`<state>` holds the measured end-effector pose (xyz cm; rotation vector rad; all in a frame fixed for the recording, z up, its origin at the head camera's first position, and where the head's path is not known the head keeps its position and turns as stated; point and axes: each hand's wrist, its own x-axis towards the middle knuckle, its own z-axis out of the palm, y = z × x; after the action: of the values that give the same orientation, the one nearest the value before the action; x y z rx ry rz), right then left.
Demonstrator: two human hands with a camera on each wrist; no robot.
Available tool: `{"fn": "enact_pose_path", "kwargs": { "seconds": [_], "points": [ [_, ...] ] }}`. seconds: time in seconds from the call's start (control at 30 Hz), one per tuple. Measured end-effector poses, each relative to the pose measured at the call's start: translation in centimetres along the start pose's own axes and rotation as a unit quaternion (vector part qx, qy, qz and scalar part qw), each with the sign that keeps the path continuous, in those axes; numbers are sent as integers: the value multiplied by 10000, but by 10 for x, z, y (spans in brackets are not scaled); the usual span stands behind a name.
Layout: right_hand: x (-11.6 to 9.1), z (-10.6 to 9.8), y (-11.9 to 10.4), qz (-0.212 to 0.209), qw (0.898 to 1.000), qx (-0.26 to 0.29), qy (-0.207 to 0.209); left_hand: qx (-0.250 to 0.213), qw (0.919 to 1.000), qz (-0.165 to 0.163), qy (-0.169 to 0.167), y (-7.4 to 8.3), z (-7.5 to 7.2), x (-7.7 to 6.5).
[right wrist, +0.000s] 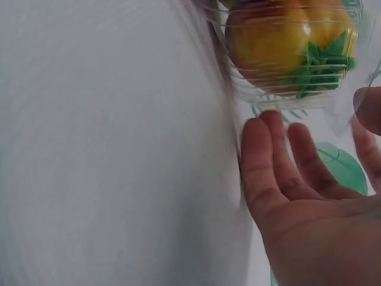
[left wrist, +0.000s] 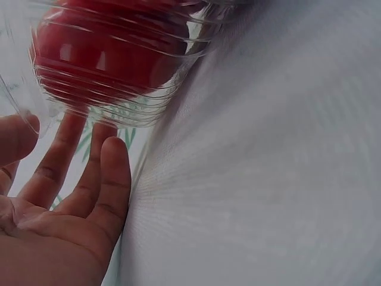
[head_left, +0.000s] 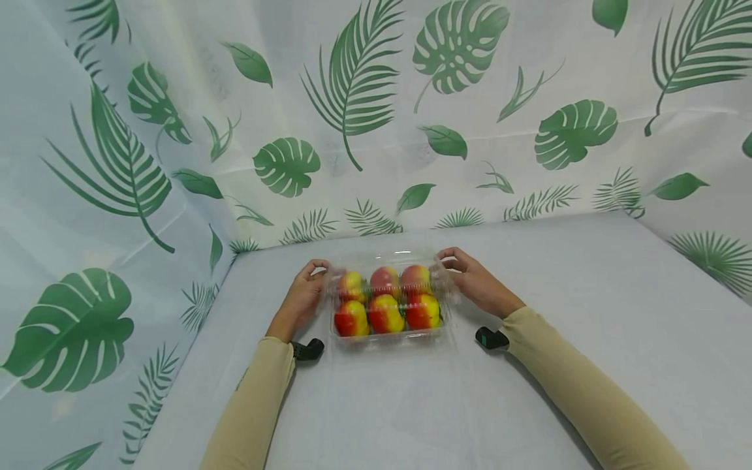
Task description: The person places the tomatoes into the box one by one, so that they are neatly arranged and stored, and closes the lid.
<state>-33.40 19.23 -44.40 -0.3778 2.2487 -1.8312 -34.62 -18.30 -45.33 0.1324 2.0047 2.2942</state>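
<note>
A clear plastic clamshell box [head_left: 390, 336] sits on the table, holding several red-and-yellow fruits [head_left: 386, 313] in two rows. Green leafy bits show on one fruit [right wrist: 280, 47] in the right wrist view. At the box's left end, my left hand [head_left: 307, 294] pinches the rim; its thumb [left wrist: 18, 137] lies on the clear edge while the other fingers stretch loosely beside the ribbed wall. My right hand [head_left: 472, 279] holds the opposite end likewise, thumb at the rim and the remaining fingers extended below. Whether the lid is fastened cannot be made out.
The table [head_left: 388, 411] has a pale grey-white cover. Behind it and on the left hangs a white curtain [head_left: 388, 176] printed with green leaves. A dark wrist device [head_left: 308, 350] sits at the left cuff, another dark device [head_left: 492, 338] at the right.
</note>
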Motion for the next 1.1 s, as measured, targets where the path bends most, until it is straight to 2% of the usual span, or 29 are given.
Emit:
{"fn": "enact_pose_path", "kwargs": {
  "seconds": [0.27, 0.4, 0.7, 0.83, 0.97, 1.1],
  "points": [
    [-2, -4, 0, -41, 9994, -318, -105, 193, 9998, 13, 65, 1, 1, -4],
    [-3, -6, -1, -26, 9996, -249, -97, 303, 9995, -12, 102, 2, -2, -5],
    [-6, -6, -5, -25, 9984, -558, 40, 873, 9957, -239, 196, 7, 0, -7],
    [-7, -6, -6, -57, 9988, -475, 109, 1123, 9929, -327, 200, 11, 2, -9],
    [-6, -5, -5, -86, 9994, -294, 151, 1312, 9903, -438, 104, 16, 4, -13],
    [-6, -4, -5, -158, 9989, -330, 293, 1413, 9888, -457, -147, 21, 5, -20]
  ]
}}
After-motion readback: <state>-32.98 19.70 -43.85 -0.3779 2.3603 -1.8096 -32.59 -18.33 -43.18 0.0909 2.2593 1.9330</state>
